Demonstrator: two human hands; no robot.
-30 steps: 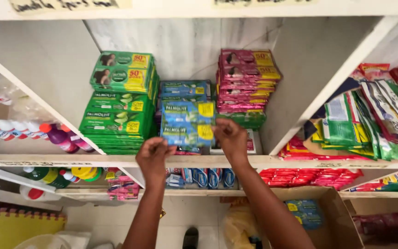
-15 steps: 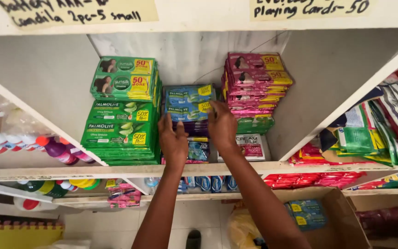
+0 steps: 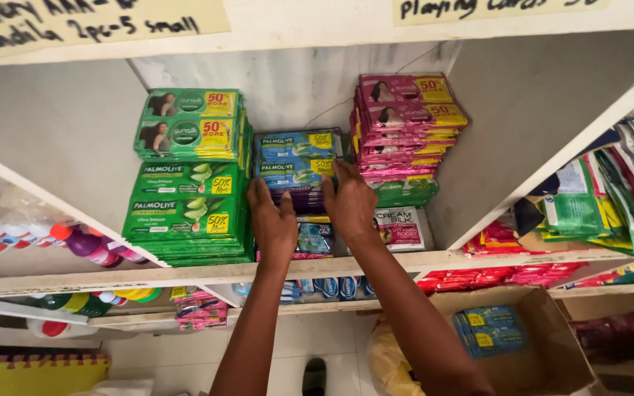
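Blue sachets [image 3: 296, 158] lie flat in a stack on the shelf [image 3: 185, 275], long axis running left to right, between green packs [image 3: 188, 198] and pink packs [image 3: 405, 125]. Left hand [image 3: 273, 224] and right hand [image 3: 350, 202], fingers spread, press its front.

A small shop: shelves [image 3: 332, 265] stacked with sachet packs [image 3: 185, 213] under handwritten price labels [image 3: 89, 22].

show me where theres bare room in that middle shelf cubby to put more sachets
Bare shelf shows right of the pink sachet stack, up to the slanted divider, and behind the blue sachet stack against the back wall. The front is crowded: green sachet stacks, then both hands, left hand and right hand, on the blue stack.
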